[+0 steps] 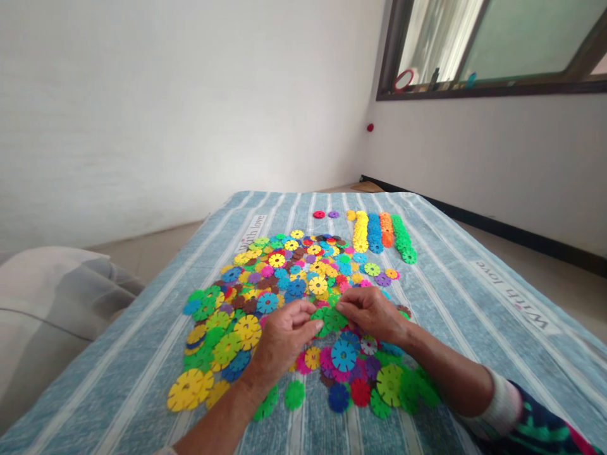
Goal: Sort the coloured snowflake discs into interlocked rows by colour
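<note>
Many notched plastic discs in mixed colours lie in a wide pile on a striped blue cloth. Over the middle of the pile, my left hand pinches the left side of some green discs. From the right, my right hand has its thumb and fingers closed at the upper right edge of the same green discs. Behind the pile stand overlapping rows of yellow discs, blue discs, orange discs and green discs. A red disc and a purple disc lie left of these rows.
The striped cloth covers the table to its far edge. White sheer fabric bulges beside the table at the left. White walls and a window are beyond. Large yellow discs lie at the pile's near left corner.
</note>
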`<action>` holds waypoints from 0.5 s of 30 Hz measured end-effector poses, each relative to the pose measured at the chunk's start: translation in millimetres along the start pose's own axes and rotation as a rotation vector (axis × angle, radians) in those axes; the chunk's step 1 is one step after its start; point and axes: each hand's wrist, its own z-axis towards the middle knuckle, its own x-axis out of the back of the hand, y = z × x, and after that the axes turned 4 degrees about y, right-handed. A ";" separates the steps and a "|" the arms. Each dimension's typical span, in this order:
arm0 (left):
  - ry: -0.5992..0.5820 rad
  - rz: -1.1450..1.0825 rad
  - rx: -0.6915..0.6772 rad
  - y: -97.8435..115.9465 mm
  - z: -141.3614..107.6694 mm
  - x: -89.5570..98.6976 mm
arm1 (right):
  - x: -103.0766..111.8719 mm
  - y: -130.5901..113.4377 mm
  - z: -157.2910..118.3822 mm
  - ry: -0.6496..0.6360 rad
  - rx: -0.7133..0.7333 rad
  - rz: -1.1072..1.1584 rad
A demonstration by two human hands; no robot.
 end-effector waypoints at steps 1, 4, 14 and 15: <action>-0.008 -0.002 -0.001 -0.8 0.1 0.0 | -1.6 0.5 -0.3 -0.007 -0.012 0.011; -0.019 -0.003 0.003 -1.7 -0.2 -0.2 | -5.5 0.6 -1.4 -0.021 -0.053 0.051; -0.079 0.027 0.017 2.4 -1.0 0.0 | -10.3 2.3 -1.9 -0.086 -0.159 0.215; -0.083 0.031 0.016 2.1 -0.8 0.4 | -10.2 2.8 -1.7 -0.122 -0.178 0.258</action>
